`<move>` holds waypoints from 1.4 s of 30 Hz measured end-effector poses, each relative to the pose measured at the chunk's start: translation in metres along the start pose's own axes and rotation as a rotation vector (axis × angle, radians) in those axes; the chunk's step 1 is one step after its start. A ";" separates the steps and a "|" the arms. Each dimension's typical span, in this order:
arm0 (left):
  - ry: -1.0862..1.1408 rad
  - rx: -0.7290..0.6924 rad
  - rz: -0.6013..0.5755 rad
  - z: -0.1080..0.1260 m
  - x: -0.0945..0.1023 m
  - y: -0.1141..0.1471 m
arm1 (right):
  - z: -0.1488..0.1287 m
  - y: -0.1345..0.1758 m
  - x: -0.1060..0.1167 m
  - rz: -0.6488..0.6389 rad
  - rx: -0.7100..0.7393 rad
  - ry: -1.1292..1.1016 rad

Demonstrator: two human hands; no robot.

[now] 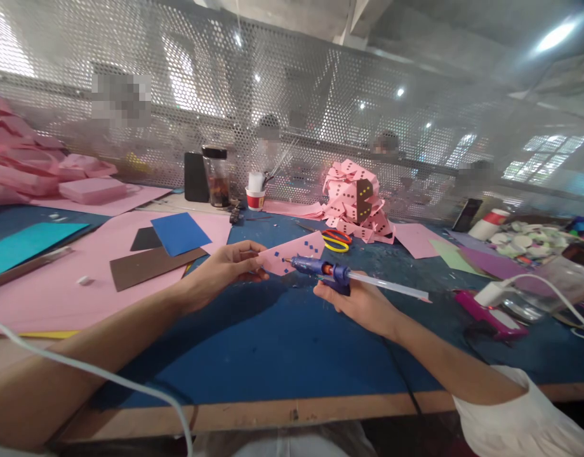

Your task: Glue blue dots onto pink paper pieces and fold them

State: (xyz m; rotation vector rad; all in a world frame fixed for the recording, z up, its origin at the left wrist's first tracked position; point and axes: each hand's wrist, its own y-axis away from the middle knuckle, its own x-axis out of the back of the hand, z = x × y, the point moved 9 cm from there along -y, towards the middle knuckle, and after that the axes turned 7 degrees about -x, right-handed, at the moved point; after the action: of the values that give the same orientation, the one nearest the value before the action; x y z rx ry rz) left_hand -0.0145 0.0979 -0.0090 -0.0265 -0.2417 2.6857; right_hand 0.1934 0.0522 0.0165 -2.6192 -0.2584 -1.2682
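Left hand (pixel 239 263) pinches pink card (pixel 292 251) by one end, blue squares (pixel 277 254) just beyond fingers; right hand (pixel 363 306) wraps glue gun (pixel 311 264). Best: brace card, dab sparingly (hot nozzle (pixel 287 259) near left fingertips).

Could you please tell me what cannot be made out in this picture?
Grip of the glue gun: head view, mostly covered by the right hand.
Any glue at the nozzle: head view, too small to tell.
Contents of the jar: head view, too blurred.
Full extent of the pink pile: head view, cut off by left edge.
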 end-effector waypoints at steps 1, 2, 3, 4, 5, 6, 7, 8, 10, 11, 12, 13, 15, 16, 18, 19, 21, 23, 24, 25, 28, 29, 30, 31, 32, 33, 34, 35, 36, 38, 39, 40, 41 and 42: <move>0.000 0.000 0.002 0.000 0.000 0.000 | 0.000 0.000 0.000 0.005 -0.001 0.001; 0.001 0.001 0.003 0.001 -0.001 0.000 | 0.000 0.000 0.001 0.009 0.000 0.001; 0.001 0.003 0.004 0.001 -0.001 0.000 | 0.000 0.000 0.001 0.009 0.003 -0.001; 0.002 0.004 0.003 0.002 -0.001 0.000 | 0.000 0.000 0.001 0.006 0.009 -0.006; 0.003 0.004 0.002 0.002 -0.002 0.001 | -0.001 0.000 0.000 0.001 0.015 -0.013; 0.004 0.003 0.001 0.003 -0.002 0.001 | -0.001 0.000 0.000 -0.007 0.020 -0.020; 0.003 0.002 0.000 0.003 -0.002 0.001 | -0.002 0.000 -0.001 -0.014 0.024 -0.027; 0.001 0.000 0.003 0.004 -0.002 0.001 | -0.002 0.000 -0.001 -0.018 0.025 -0.032; -0.005 0.002 0.012 0.003 -0.001 0.001 | -0.003 0.000 -0.001 -0.020 0.026 -0.035; -0.008 0.005 0.017 0.003 -0.001 0.001 | -0.003 0.000 -0.001 -0.019 0.027 -0.034; -0.009 0.007 0.018 0.002 -0.001 0.001 | -0.003 0.000 -0.001 -0.017 0.028 -0.033; -0.009 0.008 0.017 0.002 -0.001 0.000 | -0.003 0.000 -0.001 -0.013 0.028 -0.031; -0.007 0.005 0.008 0.002 -0.001 0.000 | -0.002 0.000 -0.001 -0.007 0.029 -0.027; -0.007 0.002 0.005 0.002 -0.002 0.000 | -0.002 0.000 -0.001 -0.005 0.028 -0.027; -0.007 0.000 0.003 0.002 -0.002 0.000 | -0.001 0.000 -0.001 -0.004 0.025 -0.028; -0.007 0.001 0.003 0.002 -0.002 0.000 | 0.000 0.000 -0.001 -0.004 0.024 -0.027; -0.009 0.002 0.006 0.003 -0.002 0.000 | 0.000 0.000 -0.001 -0.001 0.024 -0.027; -0.005 0.006 0.000 0.003 -0.002 0.001 | 0.000 0.001 -0.002 0.000 0.028 -0.026; 0.000 0.007 -0.004 0.003 -0.003 0.001 | -0.001 0.001 -0.002 -0.001 0.029 -0.026; 0.004 0.009 -0.006 0.003 -0.003 0.001 | -0.001 0.000 -0.002 -0.003 0.030 -0.025; 0.009 0.011 -0.004 0.002 -0.002 0.000 | -0.002 0.001 -0.002 -0.008 0.033 -0.015; 0.009 0.009 -0.003 0.002 -0.002 0.000 | -0.003 0.001 -0.002 -0.008 0.035 -0.012; 0.009 0.005 -0.003 0.002 -0.002 0.000 | -0.004 0.001 -0.001 -0.008 0.038 -0.009; 0.009 0.003 -0.004 0.002 -0.002 0.000 | -0.005 0.001 -0.001 -0.009 0.041 -0.005; 0.010 0.002 -0.005 0.003 -0.003 0.000 | -0.006 0.002 -0.001 -0.009 0.042 -0.002; 0.011 0.001 -0.006 0.003 -0.003 0.001 | -0.006 0.002 -0.001 -0.008 0.042 0.001; 0.010 0.002 -0.007 0.003 -0.003 0.001 | -0.007 0.002 0.000 -0.004 0.042 0.003; 0.008 0.004 -0.007 0.003 -0.003 0.001 | -0.007 0.002 0.000 -0.001 0.042 0.005; 0.004 0.006 -0.006 0.003 -0.003 0.001 | -0.008 0.003 0.001 0.002 0.041 0.007; -0.004 0.008 0.002 0.003 -0.003 0.000 | -0.008 0.003 0.002 0.009 0.040 0.009; -0.007 0.010 0.006 0.003 -0.002 0.000 | -0.008 0.003 0.002 0.011 0.039 0.010; -0.007 0.012 0.010 0.002 -0.002 0.000 | -0.008 0.003 0.002 0.013 0.038 0.009; -0.006 0.012 0.013 0.002 -0.001 0.000 | -0.008 0.003 0.002 0.016 0.036 0.008; -0.005 0.011 0.016 0.002 -0.001 0.000 | -0.007 0.003 0.002 0.021 0.034 0.006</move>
State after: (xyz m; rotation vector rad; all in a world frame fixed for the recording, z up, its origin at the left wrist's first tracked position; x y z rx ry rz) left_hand -0.0136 0.0973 -0.0073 -0.0189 -0.2289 2.7029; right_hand 0.1900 0.0476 0.0224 -2.5830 -0.2489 -1.2536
